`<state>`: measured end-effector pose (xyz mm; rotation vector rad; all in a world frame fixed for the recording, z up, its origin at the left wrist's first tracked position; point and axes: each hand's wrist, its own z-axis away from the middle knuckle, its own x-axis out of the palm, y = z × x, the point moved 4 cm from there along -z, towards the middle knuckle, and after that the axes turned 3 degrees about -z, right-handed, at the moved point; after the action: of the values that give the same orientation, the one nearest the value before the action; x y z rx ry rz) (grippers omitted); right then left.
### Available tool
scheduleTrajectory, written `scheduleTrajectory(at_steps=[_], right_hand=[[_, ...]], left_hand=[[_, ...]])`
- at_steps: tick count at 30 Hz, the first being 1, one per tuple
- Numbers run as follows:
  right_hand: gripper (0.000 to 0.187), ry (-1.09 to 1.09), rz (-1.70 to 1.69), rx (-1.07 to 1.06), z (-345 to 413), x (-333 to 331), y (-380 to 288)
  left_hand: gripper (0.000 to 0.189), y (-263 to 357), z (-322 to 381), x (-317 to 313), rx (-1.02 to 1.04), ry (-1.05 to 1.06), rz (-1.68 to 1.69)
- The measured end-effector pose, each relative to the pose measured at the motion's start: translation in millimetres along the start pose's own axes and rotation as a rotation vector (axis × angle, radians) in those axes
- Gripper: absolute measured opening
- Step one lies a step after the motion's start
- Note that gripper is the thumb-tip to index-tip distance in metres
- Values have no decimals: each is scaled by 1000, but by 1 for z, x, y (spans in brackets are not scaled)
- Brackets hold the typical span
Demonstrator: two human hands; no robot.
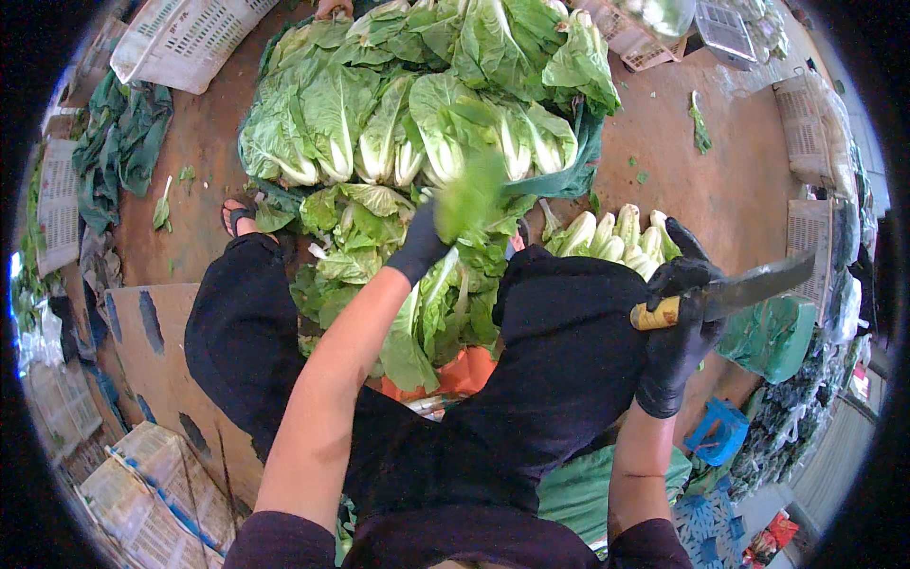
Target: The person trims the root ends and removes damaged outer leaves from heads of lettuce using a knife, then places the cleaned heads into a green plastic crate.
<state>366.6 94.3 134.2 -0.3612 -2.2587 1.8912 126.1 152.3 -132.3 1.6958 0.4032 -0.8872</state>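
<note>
My left hand [425, 240], in a black glove, is over a pile of loose green leaves [448, 306] between my knees. A motion-blurred green leaf [470, 195] is against its fingertips; the fingers are hidden, so I cannot tell whether they grip it. My right hand [682, 313], also gloved, is closed around a large knife by its yellow handle [655, 314]. The blade [764, 284] points right. Beyond the leaf pile, leafy Chinese cabbage heads [384, 135] lie in rows on green cloth [586, 153]. Several pale, trimmed heads [611, 238] are grouped beside my right knee.
White plastic crates [188, 43] stand around the rim, with a scale [724, 32] at far right. A person's hand [333, 7] shows at the top. A blue stool [718, 430] and green bundle [771, 334] are on my right; a board [156, 341] is on my left.
</note>
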Motion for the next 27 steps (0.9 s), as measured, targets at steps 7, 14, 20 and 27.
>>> scheduleTrajectory(at_steps=[7,14,20,27], right_hand=[[29,141,-17,125,-19,-9,13],[26,-53,-20,219,-16,-4,24],[22,-146,-73,338,-14,9,20],[20,-705,433,-6,10,60,-1]], left_hand=[[36,-21,-36,-24,217,-125,-346],[41,-30,-104,-1,584,-352,-796],[56,9,-102,-36,570,-452,-502],[62,74,25,-143,-252,-200,521]])
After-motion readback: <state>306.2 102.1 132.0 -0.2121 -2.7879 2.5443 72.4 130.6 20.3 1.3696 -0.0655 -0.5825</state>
